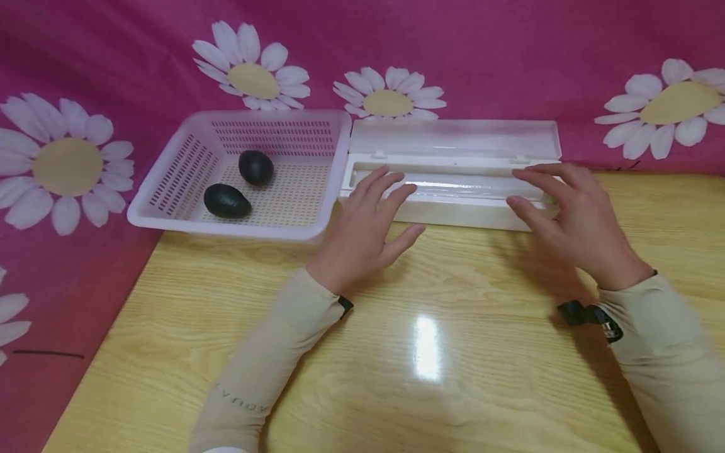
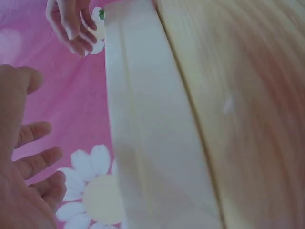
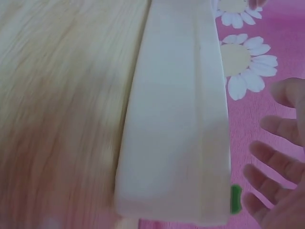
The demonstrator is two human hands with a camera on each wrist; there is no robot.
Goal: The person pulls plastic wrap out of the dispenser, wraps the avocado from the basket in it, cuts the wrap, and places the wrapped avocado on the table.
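A long white cling film dispenser (image 1: 453,212) lies at the back of the table, its lid (image 1: 453,138) swung up and back. Inside is a roll of clear film (image 1: 464,186), shiny on top. My left hand (image 1: 362,233) hovers over the dispenser's left part, fingers spread and slightly bent, holding nothing. Over the right end, my right hand (image 1: 586,220) has its thumb and fingers apart around the roll's end in the head view, with nothing gripped. Both wrist views show the dispenser's plain front wall (image 2: 147,105) beside relaxed fingers (image 3: 274,157).
Left of the dispenser stands a pale lilac plastic basket (image 1: 255,231) with two dark oval avocados (image 1: 256,168) in it. A small green piece (image 3: 236,199) sticks up at the dispenser's right end. Pink flowered cloth (image 1: 481,56) hangs behind the wooden table (image 1: 362,390).
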